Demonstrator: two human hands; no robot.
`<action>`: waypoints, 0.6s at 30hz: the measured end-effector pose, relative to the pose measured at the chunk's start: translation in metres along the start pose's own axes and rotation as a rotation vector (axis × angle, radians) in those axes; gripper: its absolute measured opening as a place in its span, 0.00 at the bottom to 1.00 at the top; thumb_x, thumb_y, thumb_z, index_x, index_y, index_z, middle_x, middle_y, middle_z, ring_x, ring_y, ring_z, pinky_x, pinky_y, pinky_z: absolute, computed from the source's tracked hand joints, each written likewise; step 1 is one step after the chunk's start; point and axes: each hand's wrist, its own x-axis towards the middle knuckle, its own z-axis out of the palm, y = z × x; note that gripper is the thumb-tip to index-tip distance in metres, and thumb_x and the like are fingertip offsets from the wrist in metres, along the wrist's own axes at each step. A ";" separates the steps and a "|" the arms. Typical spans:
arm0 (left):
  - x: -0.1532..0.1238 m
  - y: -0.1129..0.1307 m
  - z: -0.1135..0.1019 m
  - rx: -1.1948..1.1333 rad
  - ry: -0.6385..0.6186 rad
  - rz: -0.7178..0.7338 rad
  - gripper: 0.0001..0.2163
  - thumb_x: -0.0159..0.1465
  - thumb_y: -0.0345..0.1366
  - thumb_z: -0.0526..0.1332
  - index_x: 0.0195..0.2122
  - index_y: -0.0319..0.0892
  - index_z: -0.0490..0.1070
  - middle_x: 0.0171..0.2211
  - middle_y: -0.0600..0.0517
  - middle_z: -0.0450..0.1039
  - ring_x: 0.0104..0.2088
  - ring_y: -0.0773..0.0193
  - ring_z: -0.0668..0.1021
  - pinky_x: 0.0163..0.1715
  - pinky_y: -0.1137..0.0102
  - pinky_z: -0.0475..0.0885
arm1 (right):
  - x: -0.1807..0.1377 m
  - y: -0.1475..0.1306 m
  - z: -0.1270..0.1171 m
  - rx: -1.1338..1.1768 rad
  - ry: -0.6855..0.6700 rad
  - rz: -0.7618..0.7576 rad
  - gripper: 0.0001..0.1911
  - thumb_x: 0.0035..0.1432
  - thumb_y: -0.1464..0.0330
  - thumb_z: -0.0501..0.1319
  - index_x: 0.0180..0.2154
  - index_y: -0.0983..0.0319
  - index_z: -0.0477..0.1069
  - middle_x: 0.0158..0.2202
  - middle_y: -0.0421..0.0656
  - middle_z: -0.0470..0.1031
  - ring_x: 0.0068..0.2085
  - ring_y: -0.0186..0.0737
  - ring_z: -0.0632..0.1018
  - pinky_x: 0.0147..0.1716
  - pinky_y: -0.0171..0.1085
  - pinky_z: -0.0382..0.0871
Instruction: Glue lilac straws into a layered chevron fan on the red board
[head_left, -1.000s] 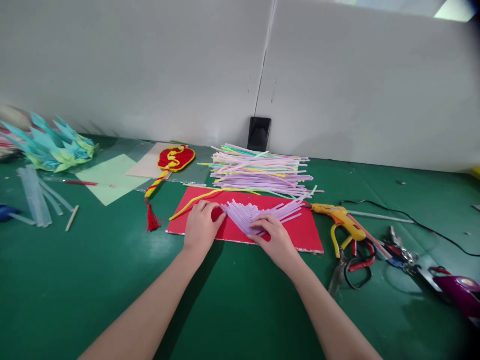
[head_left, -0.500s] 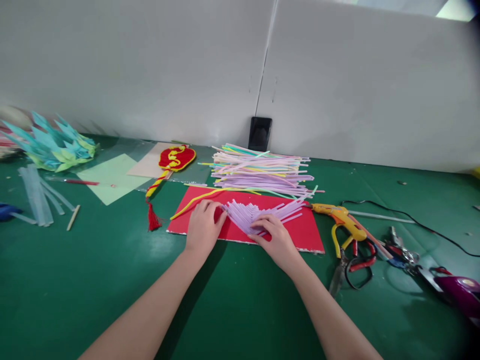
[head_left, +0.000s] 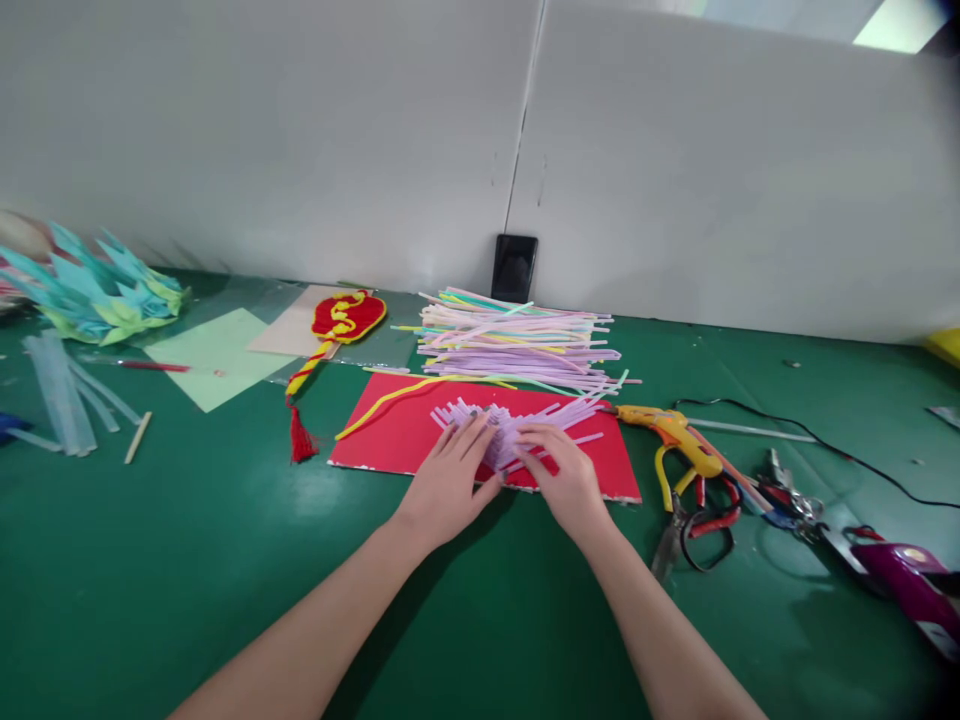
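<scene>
A braided piece of lilac pipe cleaners (head_left: 508,424), its loose ends fanning to the right, lies on a red board (head_left: 405,452). My left hand (head_left: 451,478) rests over the left part of this piece with its fingers stretched out and pressing flat. Beside it, my right hand (head_left: 561,474) pinches the right part of the braid between thumb and fingers. Under both palms the exact weave is hidden. A wavy yellow pipe cleaner (head_left: 382,402) runs along the board's upper left.
Behind the board lies a pile of coloured pipe cleaners (head_left: 517,345), with a black phone (head_left: 514,266) against the wall. On the right are a yellow glue gun (head_left: 679,438), scissors (head_left: 679,535) and a purple tool (head_left: 911,580). A red fan (head_left: 349,316) lies left, near glue sticks (head_left: 61,395).
My left hand has moved right, from the braid's left tips onto its middle, and its fingers have flattened out. My right hand stays at the braid, slightly shifted. The view has turned slightly right.
</scene>
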 end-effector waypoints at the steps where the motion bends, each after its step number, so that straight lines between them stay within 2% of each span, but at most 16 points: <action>1: 0.000 0.002 0.000 0.009 -0.004 0.001 0.27 0.65 0.46 0.51 0.63 0.41 0.51 0.65 0.46 0.50 0.64 0.57 0.54 0.62 0.57 0.52 | 0.001 0.001 -0.006 -0.061 0.040 0.008 0.06 0.59 0.70 0.57 0.36 0.59 0.72 0.38 0.45 0.74 0.43 0.40 0.74 0.46 0.41 0.69; 5: 0.003 0.014 0.001 0.030 0.000 -0.003 0.28 0.64 0.46 0.53 0.62 0.40 0.53 0.64 0.46 0.52 0.64 0.57 0.56 0.62 0.58 0.53 | 0.005 0.010 -0.037 -0.307 0.119 0.148 0.06 0.57 0.67 0.59 0.34 0.60 0.74 0.33 0.44 0.72 0.35 0.40 0.74 0.39 0.40 0.69; 7: 0.004 0.019 0.002 0.030 0.004 -0.014 0.25 0.65 0.42 0.52 0.61 0.40 0.55 0.64 0.47 0.53 0.63 0.57 0.57 0.62 0.59 0.54 | 0.003 0.018 -0.051 -0.348 0.111 0.229 0.07 0.57 0.65 0.59 0.32 0.61 0.74 0.32 0.43 0.72 0.30 0.37 0.73 0.34 0.38 0.70; 9: 0.006 0.020 0.002 0.019 0.000 -0.027 0.22 0.65 0.40 0.51 0.60 0.40 0.56 0.63 0.47 0.55 0.63 0.58 0.59 0.62 0.59 0.55 | -0.002 0.026 -0.059 -0.376 0.060 0.281 0.09 0.57 0.64 0.58 0.34 0.61 0.74 0.33 0.43 0.72 0.30 0.37 0.73 0.33 0.39 0.69; 14: 0.008 0.015 0.005 -0.023 0.013 -0.021 0.20 0.65 0.38 0.52 0.59 0.42 0.59 0.61 0.48 0.60 0.61 0.59 0.63 0.61 0.58 0.57 | -0.012 0.040 -0.052 -0.411 -0.037 0.284 0.12 0.57 0.64 0.57 0.39 0.61 0.75 0.38 0.47 0.72 0.40 0.46 0.72 0.42 0.46 0.68; 18: 0.007 0.013 0.005 -0.028 0.037 -0.015 0.20 0.65 0.36 0.52 0.58 0.42 0.60 0.60 0.48 0.62 0.60 0.59 0.64 0.61 0.58 0.57 | -0.008 0.036 -0.036 -0.358 -0.050 0.237 0.12 0.58 0.65 0.55 0.38 0.60 0.75 0.40 0.48 0.73 0.42 0.46 0.74 0.45 0.47 0.67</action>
